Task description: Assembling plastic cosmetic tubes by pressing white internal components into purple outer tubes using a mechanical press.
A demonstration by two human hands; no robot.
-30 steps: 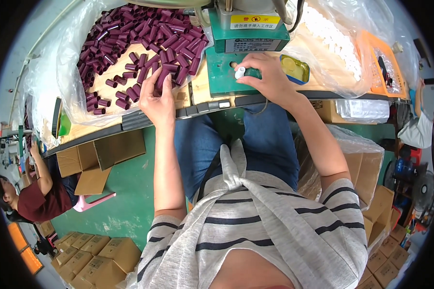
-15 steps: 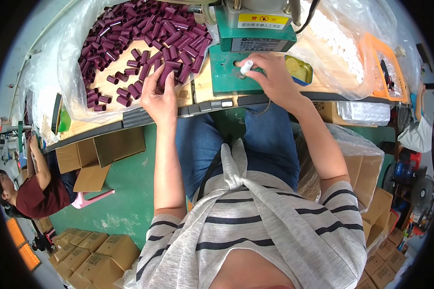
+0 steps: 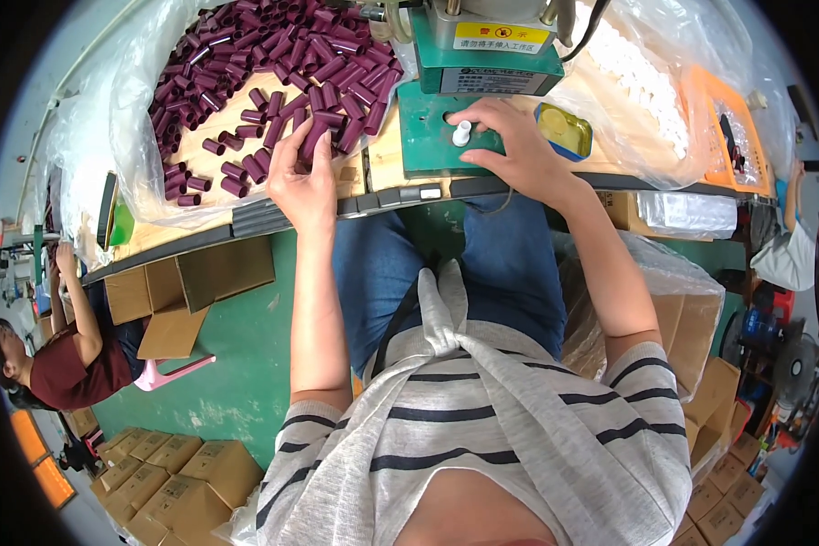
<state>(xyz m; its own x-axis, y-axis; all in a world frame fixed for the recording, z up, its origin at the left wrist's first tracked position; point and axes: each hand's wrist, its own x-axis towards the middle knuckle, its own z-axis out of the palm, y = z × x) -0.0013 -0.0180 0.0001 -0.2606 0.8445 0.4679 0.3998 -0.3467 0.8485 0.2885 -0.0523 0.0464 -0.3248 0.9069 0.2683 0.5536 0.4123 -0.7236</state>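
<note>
Across the top of the frame: one workbench (image 3: 200, 238), wood-topped with a dark front edge. Upper centre: one green press machine (image 3: 482, 68) standing on it, with a green base plate (image 3: 428, 146) in front. Upper left: one heap of maroon tubes (image 3: 273, 64), far too many to count, lying on clear plastic sheeting (image 3: 91, 136) spread over the bench. Upper right: one clear bag of small white pieces (image 3: 646, 82), also uncountable, beside one orange tray (image 3: 733, 127).

Two bare forearms rising from the lower middle toward the bench. Left hand (image 3: 302, 177), left of centre: palm down at the near edge of the heap, fingers curled over the nearest maroon tubes, closing on one or two; exact number under the fingers not clear. Right hand (image 3: 510, 150), right of centre: laid over the base plate, fingers bent, thumb and forefinger at one small white cap (image 3: 461, 133) standing upright on the plate; pinching or only touching, cannot tell.

Just right of that hand: one small round yellow tin (image 3: 564, 130), rimmed in blue. Lower left: cardboard boxes (image 3: 168, 469) on a green floor, about ten in view. Far left edge: one other person in a dark red shirt (image 3: 73, 373).
</note>
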